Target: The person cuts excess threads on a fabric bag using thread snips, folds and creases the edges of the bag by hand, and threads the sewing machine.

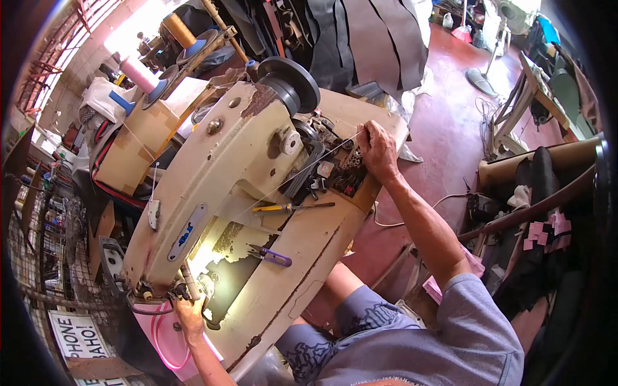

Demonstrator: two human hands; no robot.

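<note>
A worn cream sewing machine [199,161] stands on a chipped table. My left hand [189,316] is at its needle end, beside the lit needle area, with the fingers closed together. What they grip, if anything, is too small to tell. My right hand [378,153] is raised over the table's far right part, fingers pinched on a thread [310,166]. The thread stretches taut from there down toward the machine. Below it, small metal parts and black clips crowd an open tray [351,186]. A yellow-handled screwdriver [283,208] and purple thread snips [273,256] lie on the table between my hands.
A pink thread cone [140,74] and a gold thread cone [180,31] stand behind the machine. Pink sheet material [164,334] hangs by the needle end. Dark and grey sheets [380,38] hang at the back. A cable [444,199] lies on the red floor.
</note>
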